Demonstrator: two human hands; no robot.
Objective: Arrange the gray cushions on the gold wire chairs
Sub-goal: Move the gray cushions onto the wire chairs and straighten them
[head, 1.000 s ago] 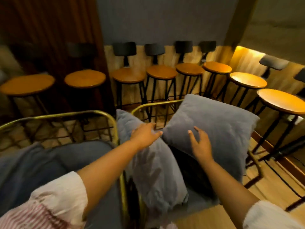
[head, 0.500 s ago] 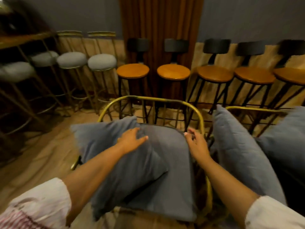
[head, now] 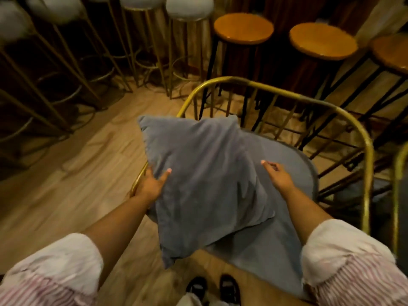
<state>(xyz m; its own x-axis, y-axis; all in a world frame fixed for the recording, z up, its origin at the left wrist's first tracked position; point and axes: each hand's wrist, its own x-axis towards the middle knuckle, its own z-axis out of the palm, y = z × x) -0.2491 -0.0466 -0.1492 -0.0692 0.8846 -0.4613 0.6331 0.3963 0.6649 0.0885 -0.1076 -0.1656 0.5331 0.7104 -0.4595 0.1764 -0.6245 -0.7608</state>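
A gray square cushion (head: 205, 177) lies tilted over the left side of a gold wire chair (head: 366, 155), and its lower corner hangs past the front of the seat. Under it is the chair's gray seat pad (head: 271, 246). My left hand (head: 152, 184) grips the cushion's left edge next to the chair's left rail, thumb on top. My right hand (head: 277, 175) holds the cushion's right edge with curled fingers.
Wooden bar stools on black legs (head: 242, 29) stand just behind the chair. White padded stools with gold legs (head: 188, 7) fill the back left. A second gold chair's rail (head: 397, 173) shows at the right edge. My shoes (head: 212, 288) are on the wooden floor.
I have turned left from the right-hand chair's cushions to this chair. The view has tipped down. Both hands have moved onto the edges of this cushion.
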